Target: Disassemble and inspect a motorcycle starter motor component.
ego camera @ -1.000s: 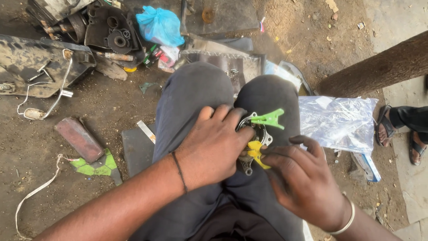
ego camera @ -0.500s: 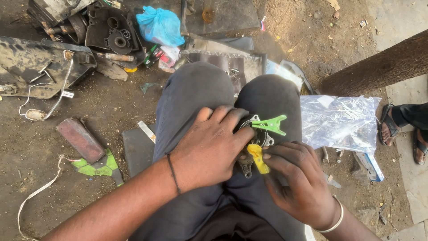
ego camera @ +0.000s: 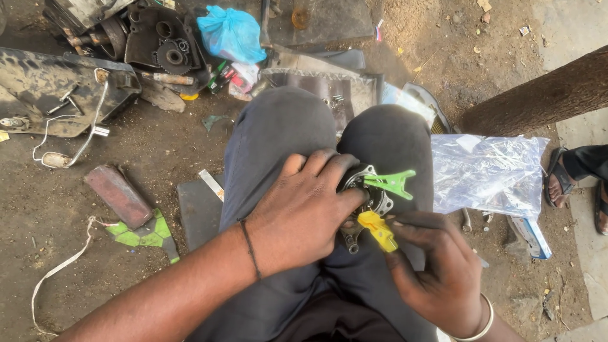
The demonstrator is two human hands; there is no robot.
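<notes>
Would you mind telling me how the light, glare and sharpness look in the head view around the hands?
Head view: soft, even daylight with faint shadows; the left hand, right hand and yellow clip are sharp; the clear plastic bag shows pale glare; the ground at top right is brighter; straight edges bow slightly toward the corners.

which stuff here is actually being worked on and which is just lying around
In hand:
left hand pressing the round metal part on the lap
green clip on that part
yellow piece pinched by the right hand

Lying about:
blue bag
clear plastic sheet
engine casing
reddish block
</notes>
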